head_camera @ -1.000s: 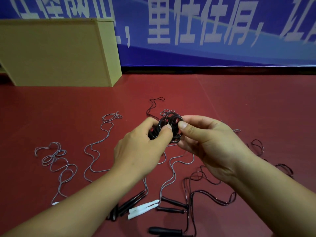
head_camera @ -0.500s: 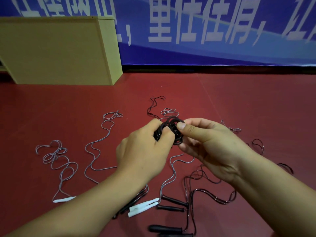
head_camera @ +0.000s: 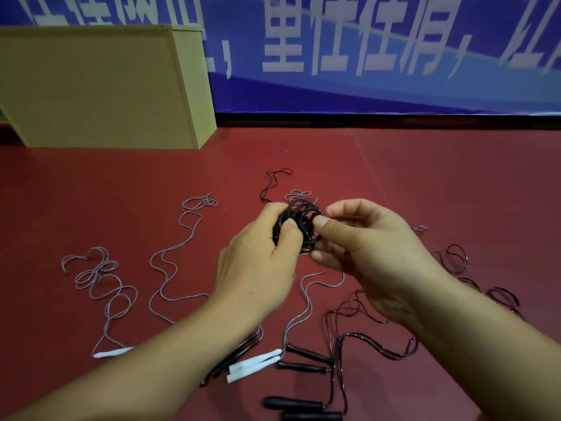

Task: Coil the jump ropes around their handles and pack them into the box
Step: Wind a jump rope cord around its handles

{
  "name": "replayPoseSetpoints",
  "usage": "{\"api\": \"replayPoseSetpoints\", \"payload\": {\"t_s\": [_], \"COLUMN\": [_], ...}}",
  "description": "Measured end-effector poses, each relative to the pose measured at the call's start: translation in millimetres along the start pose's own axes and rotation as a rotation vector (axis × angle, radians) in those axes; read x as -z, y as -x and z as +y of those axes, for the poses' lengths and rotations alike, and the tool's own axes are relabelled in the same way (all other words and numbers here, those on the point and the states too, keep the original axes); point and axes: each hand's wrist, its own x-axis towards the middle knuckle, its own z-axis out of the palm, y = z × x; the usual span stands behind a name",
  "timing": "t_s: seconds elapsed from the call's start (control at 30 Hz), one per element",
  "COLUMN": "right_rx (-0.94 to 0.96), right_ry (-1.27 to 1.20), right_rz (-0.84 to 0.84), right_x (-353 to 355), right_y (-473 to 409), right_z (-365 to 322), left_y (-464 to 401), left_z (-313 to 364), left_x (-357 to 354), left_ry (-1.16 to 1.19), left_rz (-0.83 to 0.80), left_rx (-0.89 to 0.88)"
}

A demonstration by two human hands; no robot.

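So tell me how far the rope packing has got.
Done: nothing visibly packed; the box's inside is hidden. In hand: the left hand and right hand grip a black coiled rope. Left: grey ropes with white handles and black ropes lie loose on the red floor.

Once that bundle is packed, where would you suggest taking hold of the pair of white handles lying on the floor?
Probably grip the pair of white handles across their middles, from above. They lie flat, side by side and touching, so one pinch takes both. Their grey cord leaves the far end, so it would trail free.
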Motion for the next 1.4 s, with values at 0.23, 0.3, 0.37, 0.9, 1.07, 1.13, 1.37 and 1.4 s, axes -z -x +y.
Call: {"api": "replayPoseSetpoints", "payload": {"t_s": [0.23,0.3,0.37,0.9,1.07,1.13,1.37,1.4], "right_rx": [-0.206,-0.242,-0.269,-0.139,-0.155,-0.17,-0.11,-0.082], "right_ry": [-0.103,-0.116,-0.133,-0.136,-0.248,-0.245,-0.256,-0.245], "right_rz": [-0.111,-0.129,-0.163,-0.138,0.0,-0.008,0.07,0.085], "right_x": [1,2,4,1,3,3,-2,-2], "right_y": [1,1,0,-1,-6,-6,-10,-11], "right_z": [-5,-6,-8,-6,-7,-7,-12,-12], "left_y": [-3,-4,-5,-3,-5,-5,-7,-7], "left_z": [-3,-3,-2,3,11,14,18,18], "left_x": [-2,-2,-3,-2,-3,-1,10,11], "left_ry": [0.044,0.077,0.126,0.136,0.63,0.76,1.031,1.047], "left_rz": [0.055,0.053,0.052,0.053,-0.013,-0.068,-0.246,-0.273], "left_rx": [0.029,0.034,0.052,0.043,0.268,0.349,0.506,0.51]}}
